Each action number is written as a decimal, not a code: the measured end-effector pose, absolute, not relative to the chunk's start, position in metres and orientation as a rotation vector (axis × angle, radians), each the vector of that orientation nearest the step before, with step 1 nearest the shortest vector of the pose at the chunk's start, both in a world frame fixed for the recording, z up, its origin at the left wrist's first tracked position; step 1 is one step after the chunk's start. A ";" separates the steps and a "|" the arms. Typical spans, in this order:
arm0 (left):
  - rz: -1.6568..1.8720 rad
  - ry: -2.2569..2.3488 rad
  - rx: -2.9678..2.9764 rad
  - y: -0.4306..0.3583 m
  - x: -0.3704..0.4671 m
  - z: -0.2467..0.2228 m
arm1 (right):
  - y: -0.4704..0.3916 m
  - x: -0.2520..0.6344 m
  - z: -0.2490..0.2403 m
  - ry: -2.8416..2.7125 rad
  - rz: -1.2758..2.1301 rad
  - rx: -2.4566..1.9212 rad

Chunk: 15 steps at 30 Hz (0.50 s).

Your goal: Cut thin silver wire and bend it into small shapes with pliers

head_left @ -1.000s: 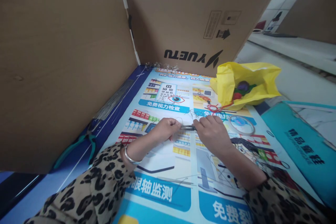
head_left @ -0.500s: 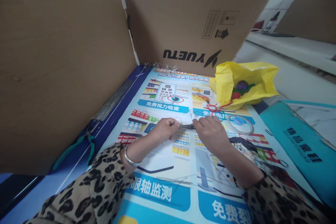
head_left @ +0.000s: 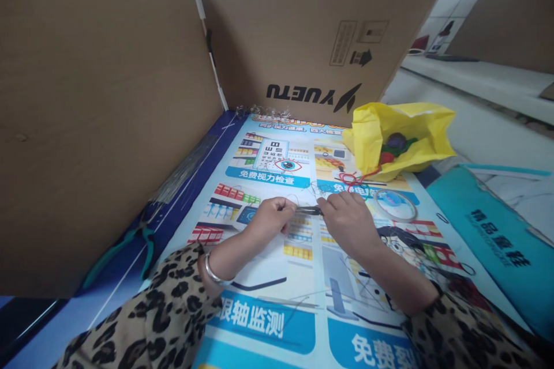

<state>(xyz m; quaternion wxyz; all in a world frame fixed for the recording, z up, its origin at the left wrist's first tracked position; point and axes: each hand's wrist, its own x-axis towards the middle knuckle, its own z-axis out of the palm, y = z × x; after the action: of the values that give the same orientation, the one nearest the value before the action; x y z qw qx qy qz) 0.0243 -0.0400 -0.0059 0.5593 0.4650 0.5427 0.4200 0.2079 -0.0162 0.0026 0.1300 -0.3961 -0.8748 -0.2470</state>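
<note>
My right hand [head_left: 348,222] is closed around a pair of pliers [head_left: 309,210], whose dark narrow jaws stick out to the left. Its handles are hidden in the fist. At the jaw tips, my left hand [head_left: 274,218] pinches a piece of thin wire; the part between its fingertips is mostly hidden. Just beyond the hands lies a loose tangle of fine wire [head_left: 318,189]. A round clear-and-white roll [head_left: 396,206] rests to the right of my right hand, near some red cord [head_left: 350,179].
Teal-handled pliers [head_left: 147,245] and a bundle of straight wires [head_left: 184,179] lie at left along a cardboard wall [head_left: 104,115]. A yellow bag [head_left: 433,132] holding coloured balls stands at back right, by a teal box [head_left: 485,236]. Small wire pieces [head_left: 264,110] sit at the back. A printed poster [head_left: 268,265] covers the table.
The view has shifted slightly. Both hands keep nearly the same place and grip, with the pliers between them; the jaws now seem a little more parted.
</note>
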 end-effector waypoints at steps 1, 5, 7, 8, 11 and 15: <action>1.014 1.277 1.086 -0.041 0.026 -0.006 | -0.017 0.208 0.003 -2.536 -0.728 -1.151; 1.102 1.256 1.054 -0.047 0.031 -0.004 | -0.017 0.209 0.004 -2.523 -0.742 -1.147; 1.125 1.232 1.036 -0.050 0.032 -0.004 | -0.017 0.210 0.005 -2.517 -0.749 -1.130; 1.133 1.222 1.030 -0.050 0.033 -0.004 | -0.017 0.211 0.005 -2.513 -0.755 -1.124; 1.156 1.211 1.018 -0.052 0.033 -0.004 | -0.016 0.212 0.006 -2.506 -0.781 -1.114; 1.178 1.185 1.009 -0.053 0.034 -0.004 | -0.015 0.212 0.005 -2.514 -0.801 -1.105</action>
<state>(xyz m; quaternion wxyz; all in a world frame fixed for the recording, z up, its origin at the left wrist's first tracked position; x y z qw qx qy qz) 0.0339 -0.0534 -0.0042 0.5602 0.4281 0.5030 0.4999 0.2123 -0.0151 0.0053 0.1401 -0.3826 -0.8701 -0.2774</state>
